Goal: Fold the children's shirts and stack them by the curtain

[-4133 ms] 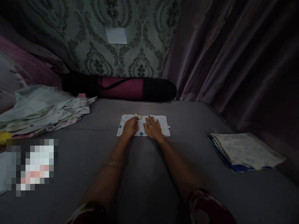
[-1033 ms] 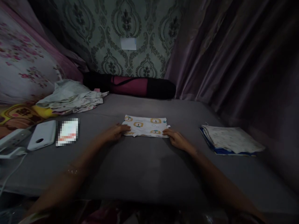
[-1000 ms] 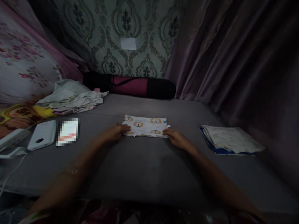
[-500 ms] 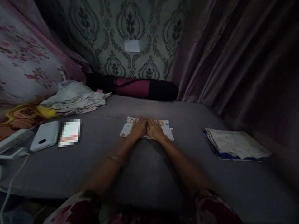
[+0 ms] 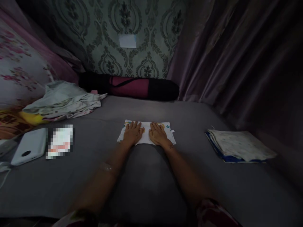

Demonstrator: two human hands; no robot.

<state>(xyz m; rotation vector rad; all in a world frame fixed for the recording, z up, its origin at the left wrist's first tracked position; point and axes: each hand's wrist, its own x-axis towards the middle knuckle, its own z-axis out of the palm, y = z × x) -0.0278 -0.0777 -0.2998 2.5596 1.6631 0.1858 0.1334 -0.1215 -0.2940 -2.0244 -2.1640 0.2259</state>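
A white folded cloth [image 5: 146, 138] with yellow and green prints lies flat on the grey sheet in the middle of the head view. A small white tag sticks out at its right edge. My left hand [image 5: 133, 133] rests palm down on the cloth's left half, fingers stretched out. On the right half lies my right hand [image 5: 157, 133], also flat with its fingers extended. Between the two hands a strip of the white fabric shows. Both palms touch the cloth from above without gripping it.
Folded cloths [image 5: 241, 146] are stacked at the right. Crumpled clothes [image 5: 63, 101] lie at the left, behind a white power bank [image 5: 30, 146] and a blurred-out flat item [image 5: 61, 141]. A long black and maroon bag [image 5: 129, 87] lies along the patterned wall.
My hands, side by side and touching before, have moved apart, the left one going left across the cloth. The view has shifted slightly.
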